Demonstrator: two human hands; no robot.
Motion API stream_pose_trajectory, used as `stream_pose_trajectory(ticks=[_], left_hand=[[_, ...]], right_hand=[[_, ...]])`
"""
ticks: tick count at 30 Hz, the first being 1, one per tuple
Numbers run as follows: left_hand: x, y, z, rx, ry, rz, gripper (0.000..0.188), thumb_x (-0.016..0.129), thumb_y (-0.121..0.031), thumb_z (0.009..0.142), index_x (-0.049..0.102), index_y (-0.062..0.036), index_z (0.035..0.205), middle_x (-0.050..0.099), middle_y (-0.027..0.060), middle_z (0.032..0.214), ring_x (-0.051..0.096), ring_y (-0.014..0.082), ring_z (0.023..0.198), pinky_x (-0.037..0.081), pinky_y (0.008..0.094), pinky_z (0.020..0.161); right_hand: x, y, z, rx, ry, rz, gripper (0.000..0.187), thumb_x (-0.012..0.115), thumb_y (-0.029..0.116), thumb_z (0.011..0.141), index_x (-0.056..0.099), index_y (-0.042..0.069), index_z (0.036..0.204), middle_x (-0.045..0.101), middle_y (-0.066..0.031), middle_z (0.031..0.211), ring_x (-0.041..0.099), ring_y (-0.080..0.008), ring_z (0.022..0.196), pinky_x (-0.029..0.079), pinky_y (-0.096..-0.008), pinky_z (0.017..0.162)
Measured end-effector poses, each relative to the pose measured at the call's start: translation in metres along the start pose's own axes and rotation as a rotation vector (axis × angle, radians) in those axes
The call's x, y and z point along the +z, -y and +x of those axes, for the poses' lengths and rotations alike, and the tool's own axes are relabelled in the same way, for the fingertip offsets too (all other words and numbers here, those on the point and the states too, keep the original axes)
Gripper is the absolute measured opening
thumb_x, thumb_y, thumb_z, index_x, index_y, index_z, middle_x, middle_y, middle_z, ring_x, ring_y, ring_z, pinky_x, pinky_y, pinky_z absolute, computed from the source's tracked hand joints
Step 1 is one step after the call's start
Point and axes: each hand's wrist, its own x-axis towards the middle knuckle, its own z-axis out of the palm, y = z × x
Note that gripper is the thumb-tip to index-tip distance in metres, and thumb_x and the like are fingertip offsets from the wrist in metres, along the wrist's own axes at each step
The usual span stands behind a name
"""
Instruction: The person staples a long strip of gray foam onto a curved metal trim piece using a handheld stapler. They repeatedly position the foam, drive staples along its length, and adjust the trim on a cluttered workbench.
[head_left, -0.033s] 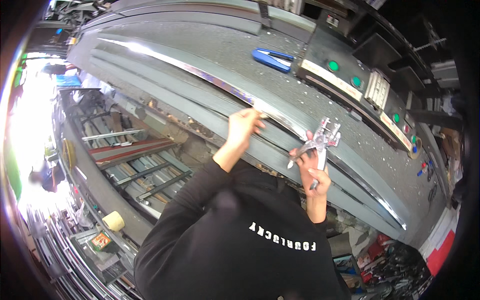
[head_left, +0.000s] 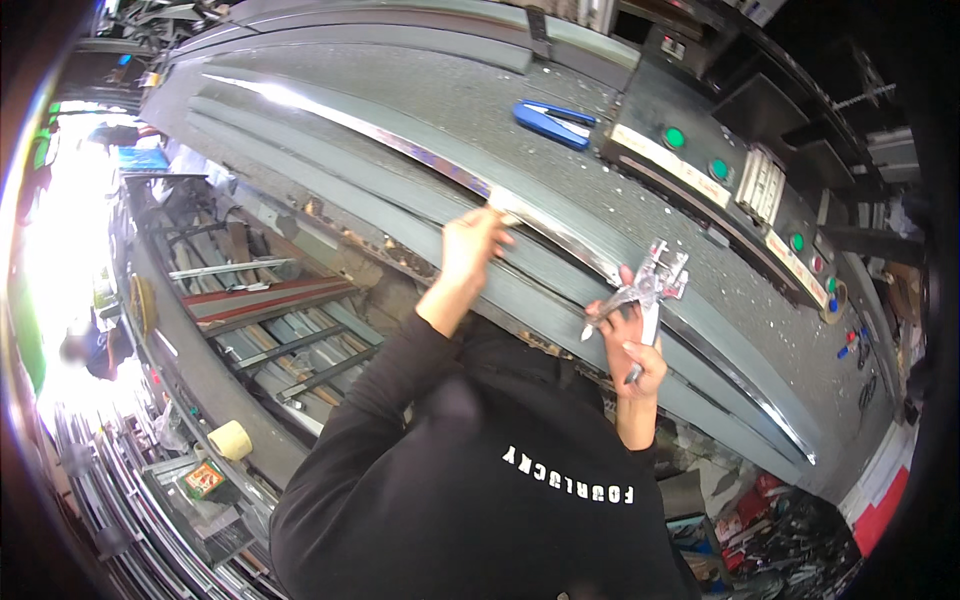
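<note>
A long, shiny metal strip (head_left: 565,235) lies lengthwise on grey profiles (head_left: 380,200) on the bench. My left hand (head_left: 470,247) is closed in a pinch at its middle, where a bluish-purple film (head_left: 452,172) meets bright bare metal. A small pale bit, seemingly the film's edge, shows at the fingertips. Farther right, my right hand (head_left: 632,352) is closed around a silvery two-armed hand tool (head_left: 648,308), its exact kind unclear. Crumpled clear plastic with red patches (head_left: 664,272) clings to the tool's upper end. That hand is beside the strip's right half.
A blue-handled tool (head_left: 553,124) rests on the dark bench top beyond the strip. Behind it stands a control box (head_left: 690,140) with green buttons. Profile racks (head_left: 270,310) are at the left, below a bench edge. A yellow tape roll (head_left: 230,440) sits lower left.
My left hand has moved a little left along the strip, and the bright bare stretch reaches farther left. My right hand keeps its hold. The whole view has shifted slightly.
</note>
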Motion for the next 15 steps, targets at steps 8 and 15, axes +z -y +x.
stream_pose_trajectory(ticks=[8, 15], left_hand=[[-0.206, -0.125, 0.222, 0.005, -0.124, -0.231, 0.027, 0.064, -0.030, 0.090, 0.057, -0.0040, 0.087, 0.058, 0.0066, 0.067, 0.054, 0.0127, 0.053, 0.044, 0.0208, 0.045], [-0.322, -0.230, 0.356, 0.110, -0.373, -0.027, 0.034, 0.077, -0.033, 0.079, 0.067, -0.0034, 0.094, 0.066, 0.0026, 0.075, 0.061, 0.0111, 0.057, 0.037, 0.0187, 0.042]], right_hand=[[0.000, -0.016, -0.007, -0.067, -0.075, -0.027, 0.096, 0.061, 0.015, 0.058, 0.026, 0.004, 0.147, 0.030, -0.0198, 0.149, 0.054, -0.0384, 0.107, 0.041, -0.0472, 0.096], [0.017, -0.046, -0.008, -0.261, -0.317, -0.233, 0.102, 0.066, 0.019, 0.052, 0.028, 0.002, 0.146, 0.037, -0.0182, 0.145, 0.057, -0.0381, 0.100, 0.044, -0.0455, 0.095]])
